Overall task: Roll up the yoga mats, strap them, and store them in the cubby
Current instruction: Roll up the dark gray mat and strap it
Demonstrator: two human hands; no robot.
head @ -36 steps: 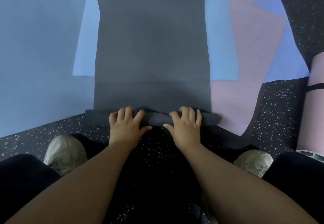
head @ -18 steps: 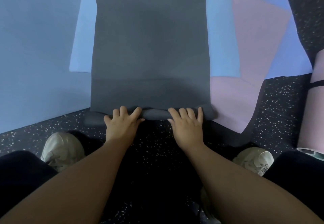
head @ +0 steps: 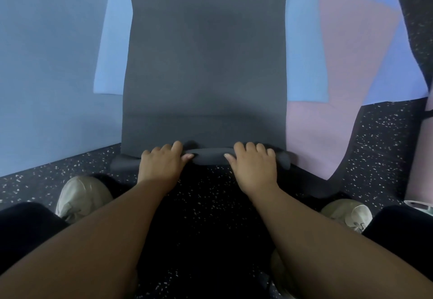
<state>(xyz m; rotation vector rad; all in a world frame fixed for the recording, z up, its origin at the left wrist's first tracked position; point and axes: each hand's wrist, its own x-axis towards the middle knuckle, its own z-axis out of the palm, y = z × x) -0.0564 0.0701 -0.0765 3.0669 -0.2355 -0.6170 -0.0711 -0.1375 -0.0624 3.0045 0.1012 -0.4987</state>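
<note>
I'm seeing both hands sitting on the grey mat's (head: 203,64) rolled near end. Left hand (head: 161,165) is curling its fingers over the roll (head: 208,157), thumb pointing inward along it. Right hand (head: 254,167) is doing the same, gripping the roll. Rest of the grey mat is lying flat beyond the roll, over a blue mat (head: 46,64) and a pink mat (head: 346,64). A strapped pink roll (head: 421,153) is lying well right of the grey mat. Shoes (head: 82,195) are flanking the arms.
</note>
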